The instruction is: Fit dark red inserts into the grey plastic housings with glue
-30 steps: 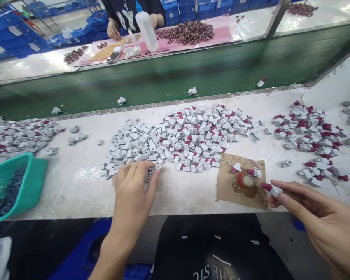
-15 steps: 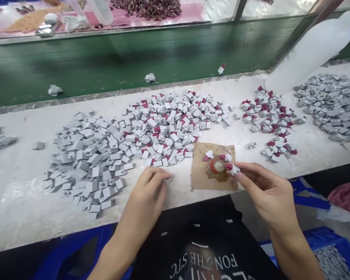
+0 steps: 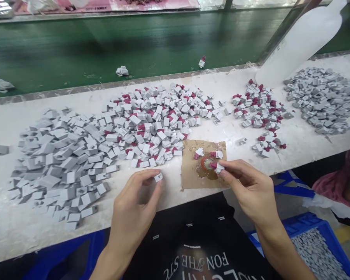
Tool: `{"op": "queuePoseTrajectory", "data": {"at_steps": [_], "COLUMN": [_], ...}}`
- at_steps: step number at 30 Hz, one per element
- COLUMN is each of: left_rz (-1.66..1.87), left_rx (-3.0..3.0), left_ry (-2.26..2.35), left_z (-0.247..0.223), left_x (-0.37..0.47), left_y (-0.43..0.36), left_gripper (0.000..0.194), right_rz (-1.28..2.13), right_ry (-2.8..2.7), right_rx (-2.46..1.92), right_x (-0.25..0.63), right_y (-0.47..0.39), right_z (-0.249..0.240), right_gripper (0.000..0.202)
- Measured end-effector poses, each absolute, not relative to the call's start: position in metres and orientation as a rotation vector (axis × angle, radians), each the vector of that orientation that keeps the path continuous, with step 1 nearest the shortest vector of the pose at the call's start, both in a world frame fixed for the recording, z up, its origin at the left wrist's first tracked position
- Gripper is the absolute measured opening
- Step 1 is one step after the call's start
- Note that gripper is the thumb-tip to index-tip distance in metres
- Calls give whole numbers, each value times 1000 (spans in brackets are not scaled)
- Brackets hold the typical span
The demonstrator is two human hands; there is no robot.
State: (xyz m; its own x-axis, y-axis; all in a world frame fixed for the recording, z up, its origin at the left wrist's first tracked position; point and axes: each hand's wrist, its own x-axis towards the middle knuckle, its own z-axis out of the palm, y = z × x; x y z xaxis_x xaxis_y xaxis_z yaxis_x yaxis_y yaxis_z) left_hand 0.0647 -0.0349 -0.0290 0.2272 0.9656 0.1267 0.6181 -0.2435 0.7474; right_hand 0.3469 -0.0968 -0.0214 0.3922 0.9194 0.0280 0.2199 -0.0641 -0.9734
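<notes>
Low in the frame, left of centre, the left hand pinched a small grey block between thumb and fingertips, the fingers curled together just above the white bench; the block hovered close to the left edge of a brown cardboard scrap lying at the bench's near edge; to the right of centre the right hand pinched a grey-and-red piece between thumb and forefinger, the other fingers folded beneath, and held it at the rim of a red ring of glue in the middle of the cardboard; two more capped pieces lay on the cardboard's upper part; left of the frame's middle spread a plain grey pile, and touching its right side a pile of grey blocks with red caps filled the centre; a smaller red-capped heap sat to the right, well apart from the cardboard, and another grey heap lay at the far right; a white bottle leaned in the upper right corner; across the top ran a green conveyor belt carrying a few stray pieces; a blue crate of small grey parts showed in the lower right corner, below the bench
</notes>
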Motion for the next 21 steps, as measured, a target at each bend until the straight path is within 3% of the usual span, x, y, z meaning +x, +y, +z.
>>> {"op": "queuePoseTrajectory", "data": {"at_steps": [8,12,21], "left_rz": [836,813,805], "left_rx": [1392,1239,1120], "left_ry": [1025,827,722], "left_z": [6,21,15], "left_x": [119,151,167], "left_y": [-4,18,29], "left_gripper": [12,15,13], "right_rz": [940,1134,1143], "right_ry": [-858,-703,-683], "right_rx": [-1426,-1221,-1212], "right_x": [352,351,348], "right_y": [-78,-58,-48], "right_z": [3,15,11], "right_gripper": [15,21,25]}}
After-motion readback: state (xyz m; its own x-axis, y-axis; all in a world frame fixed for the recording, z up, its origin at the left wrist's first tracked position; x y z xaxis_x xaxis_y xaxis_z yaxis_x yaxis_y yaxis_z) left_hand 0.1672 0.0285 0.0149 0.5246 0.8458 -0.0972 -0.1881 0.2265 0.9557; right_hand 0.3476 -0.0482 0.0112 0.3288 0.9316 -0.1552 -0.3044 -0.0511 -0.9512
